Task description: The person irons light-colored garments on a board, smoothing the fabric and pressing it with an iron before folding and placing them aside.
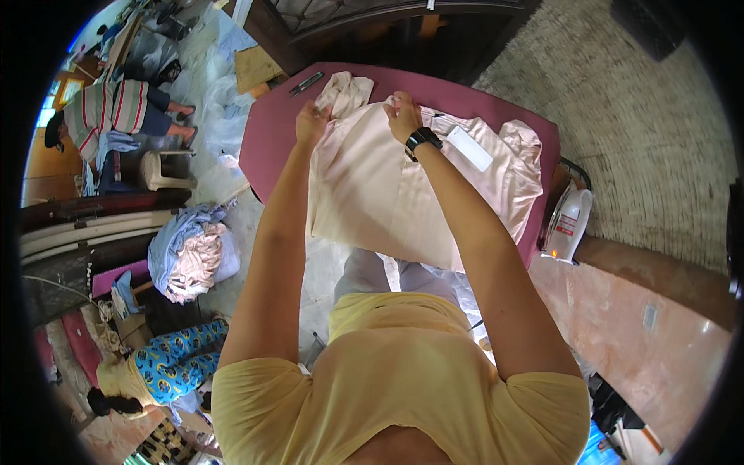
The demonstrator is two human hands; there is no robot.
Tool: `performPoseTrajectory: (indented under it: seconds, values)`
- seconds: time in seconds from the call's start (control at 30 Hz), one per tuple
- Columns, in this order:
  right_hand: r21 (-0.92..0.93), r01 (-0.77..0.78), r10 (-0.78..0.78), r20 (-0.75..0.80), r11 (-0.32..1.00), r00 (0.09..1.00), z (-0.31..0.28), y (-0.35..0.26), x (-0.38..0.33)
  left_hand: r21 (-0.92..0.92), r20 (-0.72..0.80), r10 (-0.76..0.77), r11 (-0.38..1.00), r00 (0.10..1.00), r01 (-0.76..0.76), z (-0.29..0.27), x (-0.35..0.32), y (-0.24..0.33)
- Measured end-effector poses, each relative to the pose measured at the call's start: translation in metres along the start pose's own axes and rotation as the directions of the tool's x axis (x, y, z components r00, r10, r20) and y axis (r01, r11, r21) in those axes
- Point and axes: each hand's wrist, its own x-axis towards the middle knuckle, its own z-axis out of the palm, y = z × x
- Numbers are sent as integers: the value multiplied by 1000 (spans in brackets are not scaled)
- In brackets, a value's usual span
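Note:
A pale pink satiny shirt [380,186] lies spread over a maroon padded ironing board [267,147], its lower edge hanging over the near side. My left hand [313,122] pinches the cloth at the far left, beside a bunched sleeve [345,93]. At the far edge, my right hand [403,118], with a black watch on its wrist, has its fingers closed on the same shirt. A white tag [470,149] rests on the fabric just right of that wrist. The other sleeve [521,147] lies crumpled at the right end.
A small black-handled cutting tool [307,84] lies on the board's far left. A white iron [568,225] with a lit orange light stands at the right end. Left on the floor is a bundle of clothes [194,256]. Two other people are farther left.

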Motion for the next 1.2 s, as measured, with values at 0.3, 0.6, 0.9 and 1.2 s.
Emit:
performPoseTrajectory:
  seconds: [0.3, 0.6, 0.9, 1.2]
  values:
    - [89, -130, 121, 91, 988, 988, 25, 9, 2, 137, -610, -567, 613, 554, 778, -136, 27, -118]
    - [169, -276, 290, -63, 946, 955, 47, -1, 16, 239, 103, 349, 900, 931, -364, -55, -16, -44]
    - [77, -153, 166, -201, 985, 965, 54, -21, 4, -158, 57, 618, 781, 784, -604, -33, -14, -7]
    - [-488, -6, -91, -174, 873, 980, -90, 25, -51, 53, 458, 713, 575, 532, -816, -19, -25, 12]
